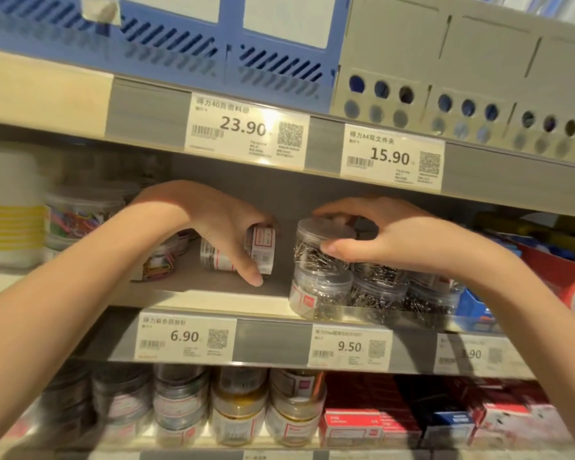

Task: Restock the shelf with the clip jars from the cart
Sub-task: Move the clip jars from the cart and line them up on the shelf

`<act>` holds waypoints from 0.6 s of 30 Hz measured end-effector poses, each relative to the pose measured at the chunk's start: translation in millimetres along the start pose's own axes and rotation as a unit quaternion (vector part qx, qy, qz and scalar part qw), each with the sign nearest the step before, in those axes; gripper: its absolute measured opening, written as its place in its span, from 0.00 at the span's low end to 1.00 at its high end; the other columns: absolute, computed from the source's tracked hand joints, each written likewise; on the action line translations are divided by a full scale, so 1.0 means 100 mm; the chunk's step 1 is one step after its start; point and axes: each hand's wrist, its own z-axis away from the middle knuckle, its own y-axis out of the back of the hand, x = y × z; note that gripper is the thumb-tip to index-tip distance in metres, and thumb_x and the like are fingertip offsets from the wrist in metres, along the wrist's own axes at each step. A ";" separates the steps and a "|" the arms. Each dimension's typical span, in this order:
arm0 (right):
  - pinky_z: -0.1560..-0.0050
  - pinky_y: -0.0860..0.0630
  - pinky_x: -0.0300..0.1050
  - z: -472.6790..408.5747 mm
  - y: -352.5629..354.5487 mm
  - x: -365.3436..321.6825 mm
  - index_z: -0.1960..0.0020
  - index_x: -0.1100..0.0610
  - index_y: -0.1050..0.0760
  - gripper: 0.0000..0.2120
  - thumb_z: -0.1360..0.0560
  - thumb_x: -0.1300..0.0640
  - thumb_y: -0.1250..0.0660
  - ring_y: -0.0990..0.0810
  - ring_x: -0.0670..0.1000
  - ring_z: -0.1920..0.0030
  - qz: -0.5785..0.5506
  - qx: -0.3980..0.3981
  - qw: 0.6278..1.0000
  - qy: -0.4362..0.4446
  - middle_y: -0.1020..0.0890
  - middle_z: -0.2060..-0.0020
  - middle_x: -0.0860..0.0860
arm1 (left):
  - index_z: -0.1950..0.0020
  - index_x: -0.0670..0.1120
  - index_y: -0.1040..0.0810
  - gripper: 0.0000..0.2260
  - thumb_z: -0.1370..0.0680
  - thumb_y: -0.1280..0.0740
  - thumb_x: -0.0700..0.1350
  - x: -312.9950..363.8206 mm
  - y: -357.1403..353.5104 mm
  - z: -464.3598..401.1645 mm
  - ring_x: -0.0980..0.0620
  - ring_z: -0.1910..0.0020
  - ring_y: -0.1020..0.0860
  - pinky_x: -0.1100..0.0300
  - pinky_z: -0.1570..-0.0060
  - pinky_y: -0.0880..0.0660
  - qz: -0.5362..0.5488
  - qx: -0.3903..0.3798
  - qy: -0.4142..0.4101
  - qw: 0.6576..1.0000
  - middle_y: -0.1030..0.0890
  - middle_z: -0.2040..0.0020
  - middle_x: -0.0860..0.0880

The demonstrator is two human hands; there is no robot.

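Head view: two bare forearms reach from the lower corners into the middle shelf bay, at frame centre.
Left hand [226,227]: fingers and thumb curled round a clear cylindrical jar with a red-and-white label [259,247], held tilted above the shelf board.
Right hand [379,234]: fingers over the grey lid and thumb on the wall of a clear round jar of silver clips [319,244], which stands on top of another such jar.
Open room: bare beige shelf board [193,283] below the left hand, between the multicoloured-clip tubs [80,214] at left and the stacked silver-clip jars [372,293] right of centre.
Edges: grey price rail with white tags [272,343] along the board's front; the upper shelf's rail [246,134] hangs close above both hands.
Lower shelf: lidded jars, blurred, and red boxes [355,423] at lower right.
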 end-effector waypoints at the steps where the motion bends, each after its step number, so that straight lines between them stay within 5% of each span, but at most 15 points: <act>1: 0.47 0.31 0.32 0.01 -0.01 0.01 0.34 0.40 0.32 0.26 0.31 0.38 0.34 0.26 0.40 0.44 -0.008 0.009 1.000 0.001 0.25 0.45 0.37 | 0.38 0.60 0.28 0.28 0.35 0.25 0.62 0.00 -0.01 -0.01 0.52 0.42 0.24 0.51 0.39 0.27 0.002 0.004 -0.008 1.000 0.22 0.42 0.55; 8: 0.51 0.32 0.23 0.06 0.00 0.02 0.37 0.38 0.30 0.24 0.33 0.39 0.32 0.29 0.29 0.48 -0.036 0.033 0.999 0.008 0.26 0.47 0.31 | 0.38 0.64 0.29 0.28 0.36 0.27 0.66 0.02 -0.07 -0.03 0.55 0.38 0.26 0.52 0.37 0.29 0.029 0.019 -0.042 0.999 0.24 0.39 0.58; 12: 0.49 0.36 0.18 0.06 0.00 -0.01 0.45 0.36 0.29 0.17 0.32 0.44 0.30 0.29 0.26 0.49 -0.060 0.084 0.994 0.025 0.27 0.50 0.28 | 0.36 0.59 0.28 0.26 0.33 0.29 0.63 0.14 -0.04 0.06 0.58 0.32 0.34 0.61 0.32 0.38 0.058 0.039 -0.088 0.994 0.30 0.34 0.58; 18: 0.42 0.39 0.24 0.05 0.02 -0.01 0.39 0.43 0.27 0.22 0.32 0.43 0.31 0.32 0.36 0.41 -0.019 0.110 0.994 0.000 0.27 0.42 0.37 | 0.41 0.55 0.22 0.28 0.36 0.36 0.68 0.35 -0.09 0.20 0.58 0.38 0.32 0.70 0.43 0.35 0.066 0.045 -0.122 0.989 0.29 0.36 0.56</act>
